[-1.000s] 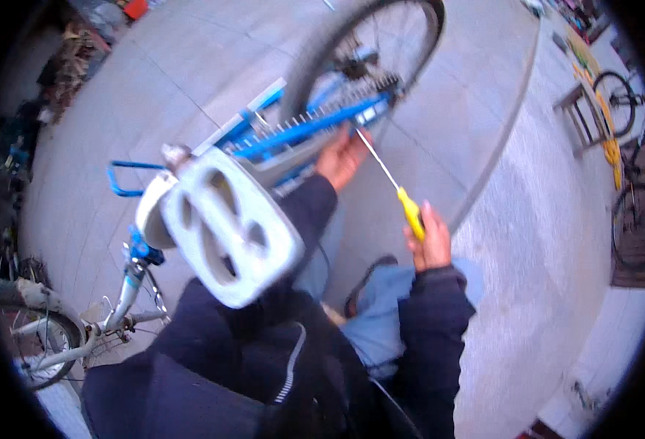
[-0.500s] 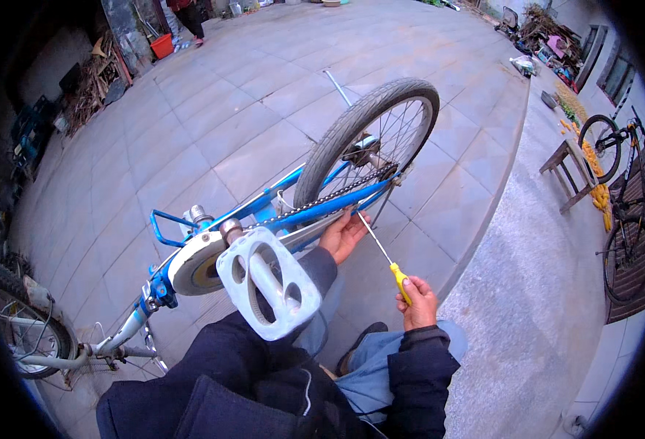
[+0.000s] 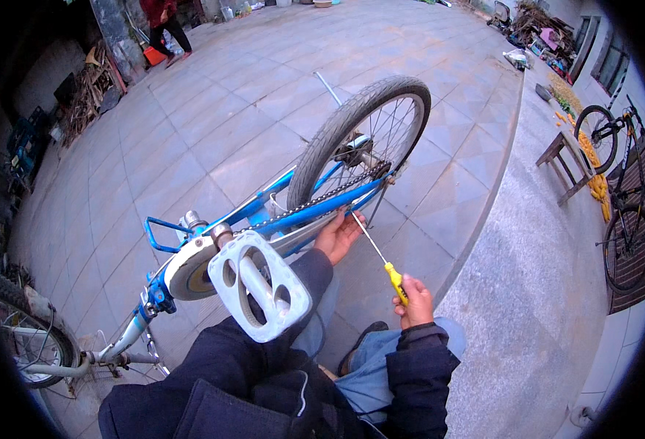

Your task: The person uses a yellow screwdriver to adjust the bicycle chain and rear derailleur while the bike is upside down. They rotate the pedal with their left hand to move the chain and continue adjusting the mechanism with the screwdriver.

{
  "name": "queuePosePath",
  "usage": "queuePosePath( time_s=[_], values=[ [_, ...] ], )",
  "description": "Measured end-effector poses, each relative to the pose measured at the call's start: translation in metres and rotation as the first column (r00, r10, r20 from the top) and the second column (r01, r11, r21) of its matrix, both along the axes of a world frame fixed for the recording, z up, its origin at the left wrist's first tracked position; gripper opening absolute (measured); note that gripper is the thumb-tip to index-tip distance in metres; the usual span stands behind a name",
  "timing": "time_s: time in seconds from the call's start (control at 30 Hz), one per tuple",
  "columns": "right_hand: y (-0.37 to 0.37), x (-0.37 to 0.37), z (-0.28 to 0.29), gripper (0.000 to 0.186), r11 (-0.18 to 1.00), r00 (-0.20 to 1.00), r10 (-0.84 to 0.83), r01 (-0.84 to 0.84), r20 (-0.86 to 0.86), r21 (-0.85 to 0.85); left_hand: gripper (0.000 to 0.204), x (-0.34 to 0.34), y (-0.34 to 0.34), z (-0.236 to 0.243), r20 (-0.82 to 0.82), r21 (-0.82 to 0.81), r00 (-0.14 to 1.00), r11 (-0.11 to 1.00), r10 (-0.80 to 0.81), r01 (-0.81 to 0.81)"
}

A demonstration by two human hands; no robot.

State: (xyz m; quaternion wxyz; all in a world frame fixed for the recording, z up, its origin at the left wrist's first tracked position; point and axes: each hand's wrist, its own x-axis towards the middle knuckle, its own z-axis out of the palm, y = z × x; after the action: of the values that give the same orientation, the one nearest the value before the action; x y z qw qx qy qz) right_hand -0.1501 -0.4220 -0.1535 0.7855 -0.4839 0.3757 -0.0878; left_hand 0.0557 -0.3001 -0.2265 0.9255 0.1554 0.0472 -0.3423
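Note:
An upturned blue-and-white bicycle (image 3: 318, 194) lies before me, its rear wheel (image 3: 308, 146) raised and a grey pedal (image 3: 260, 289) nearest me. My right hand (image 3: 415, 300) is closed on the yellow handle of a screwdriver (image 3: 394, 279), whose thin shaft reaches up to the underside of the blue frame beside the chain (image 3: 322, 201). At that tip, my left hand (image 3: 341, 235) is closed with curled fingers against the frame; what exactly they grip is too small to make out.
A person in red (image 3: 161, 25) stands far back left by an orange bucket (image 3: 154, 55). At right are a raised concrete strip (image 3: 505, 307), a wooden stool (image 3: 560, 161) and another bicycle (image 3: 622, 205). Scrap piles (image 3: 88, 95) line the walls.
The view has tilted up and steadied, showing more yard and the person at back left. My hands and the screwdriver hold much the same position against the bicycle.

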Motion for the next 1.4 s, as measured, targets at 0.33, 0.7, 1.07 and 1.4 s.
queuePosePath(
  time_s=[0.33, 0.7, 1.07, 1.4],
  values=[
    [-0.010, -0.009, -0.012, 0.036, 0.950, 0.974, -0.211, 0.185, 0.081, 0.251, 0.025, 0.001, -0.012, -0.020, -0.051, -0.046, 0.998, 0.998, -0.041, 0.039],
    [-0.005, -0.001, 0.004, 0.038, 0.993, 0.982, -0.042, 0.061, -0.185, 0.097, 0.026, 0.010, 0.000, -0.025, 0.008, 0.032, 1.000, 0.999, -0.012, 0.012],
    [-0.002, 0.001, -0.010, 0.034, 0.931, 0.972, -0.233, 0.214, 0.031, 0.297, 0.028, 0.011, 0.000, -0.022, -0.006, 0.033, 1.000, 0.999, -0.003, 0.003],
    [0.000, 0.006, 0.005, 0.032, 0.958, 0.992, -0.089, 0.109, -0.087, 0.265, 0.032, 0.010, 0.004, -0.010, -0.009, 0.008, 0.999, 0.999, 0.031, -0.031]
  ],
)
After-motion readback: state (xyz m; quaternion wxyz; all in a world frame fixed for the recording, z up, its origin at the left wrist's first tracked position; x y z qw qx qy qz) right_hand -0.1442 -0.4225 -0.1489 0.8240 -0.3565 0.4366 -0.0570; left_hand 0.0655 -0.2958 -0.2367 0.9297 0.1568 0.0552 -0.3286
